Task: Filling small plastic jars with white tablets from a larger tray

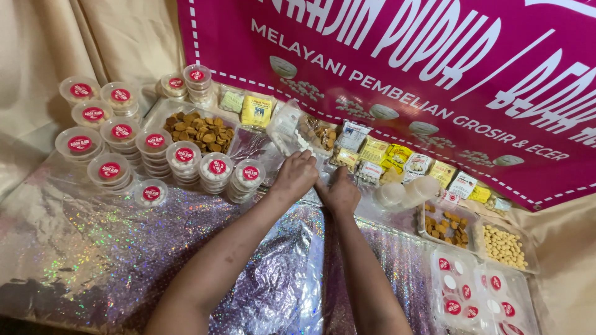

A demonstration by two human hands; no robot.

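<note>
Both hands met at the middle of the table [93,248], near its far edge, on the glittery foil cover. Left hand [294,175]: fingers curled, pressed together, knuckles up, gripping the edge of a clear plastic bag of snacks [304,131] lying just beyond it. Right hand [339,193] was touching the left, fingers bent down onto the same bag edge; probably pinching it, grip itself hidden behind the knuckles.

Left of the hands: stacks of round lidded tubs [186,158] with red labels, reaching the far-left corner, and an open tray of brown biscuits [202,131] behind them. Right: a row of small yellow and white packets [397,158] along the pink banner [434,74], then trays of nuts [504,246] toward the right edge.
</note>
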